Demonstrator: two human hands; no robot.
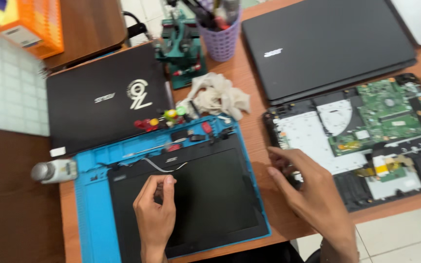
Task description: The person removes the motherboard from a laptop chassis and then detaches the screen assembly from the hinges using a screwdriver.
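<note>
My left hand point(155, 212) rests over a black laptop display panel point(205, 190) that lies flat on a blue work mat point(91, 204). Its thumb and forefinger are pinched together near a thin grey cable point(164, 168) at the panel's top edge; whether they hold anything I cannot tell. My right hand point(308, 192) is spread with fingers apart at the left edge of an opened laptop base point(317, 141), touching its corner. That base shows a green circuit board point(386, 112) and white inner shielding.
A closed black laptop point(105, 100) lies at the back left and another point(325, 46) at the back right. A white rag point(218, 95), a purple tool cup point(220, 39), a green vise point(181, 48), small screwdrivers point(164, 119) and a grey bottle point(54, 171) surround the mat.
</note>
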